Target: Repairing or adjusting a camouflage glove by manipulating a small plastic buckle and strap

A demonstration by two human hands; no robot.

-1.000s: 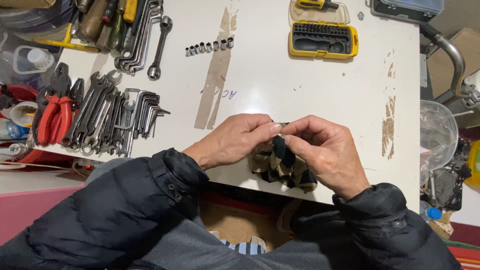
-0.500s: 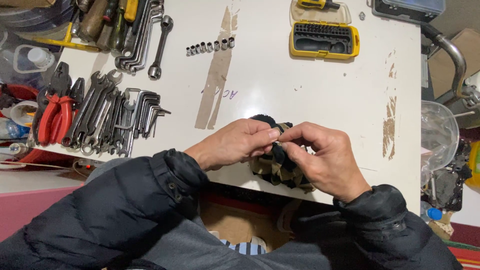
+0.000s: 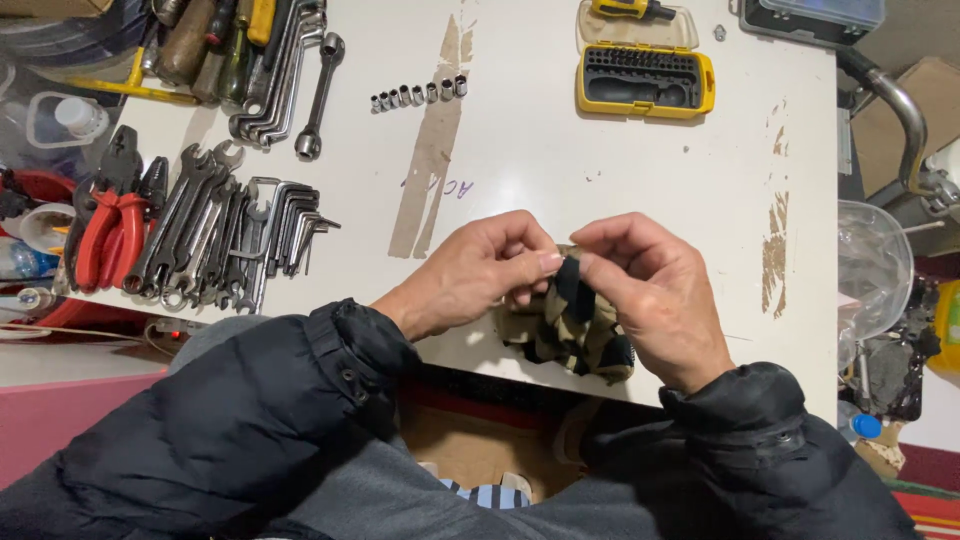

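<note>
Cloth (image 3: 575,330), tan with black stripes, sits at lower centre of frame, bunched at the table's (image 3: 620,170) near edge. My left hand (image 3: 480,270) and right hand (image 3: 655,295) both pinch its top fold, fingertips meeting. It looks only partly worked; most hangs crumpled. Open table above the hands; bit case (image 3: 645,82) upper right, wrenches (image 3: 215,240) left, both well apart.

Yellow bit case (image 3: 645,82) far on table, lid open, black insert. Dark lidded box (image 3: 810,18) at far right corner. Clear plastic tub (image 3: 62,118) far left.
</note>
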